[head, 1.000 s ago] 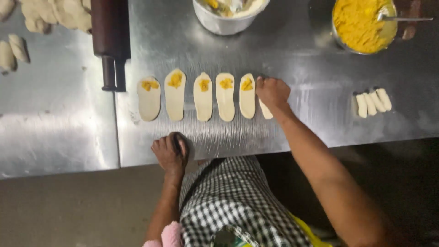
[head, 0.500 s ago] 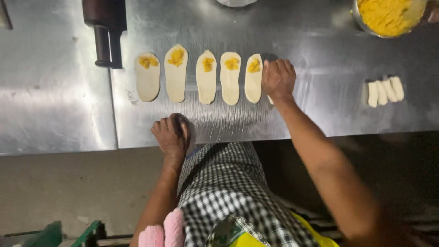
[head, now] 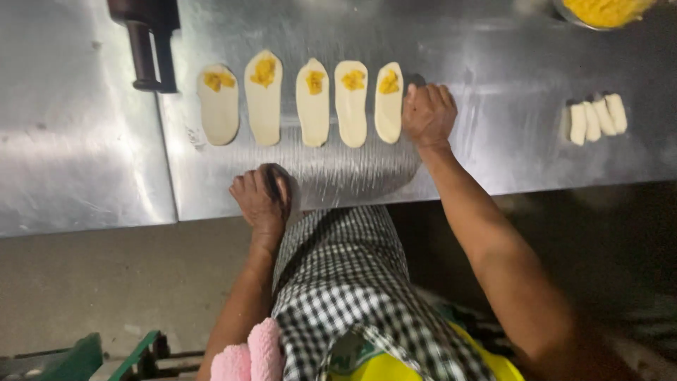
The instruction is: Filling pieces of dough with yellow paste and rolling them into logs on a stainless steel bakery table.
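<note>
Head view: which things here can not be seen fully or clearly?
- Bowl of yellow filling: cut off by the top edge.
- Dark rolling pin: upper part beyond the top edge.
- Under the right hand: the hand hides whether another dough piece lies there.
- Left hand: a dark thing under it, too covered to identify.
- Yellow filling on dough strips: kind unclear.

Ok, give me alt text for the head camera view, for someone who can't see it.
Five flat oval dough pieces topped with yellow filling lie in a row on a steel table. The right hand rests beside the rightmost one; the left hand rests on the table edge.
</note>
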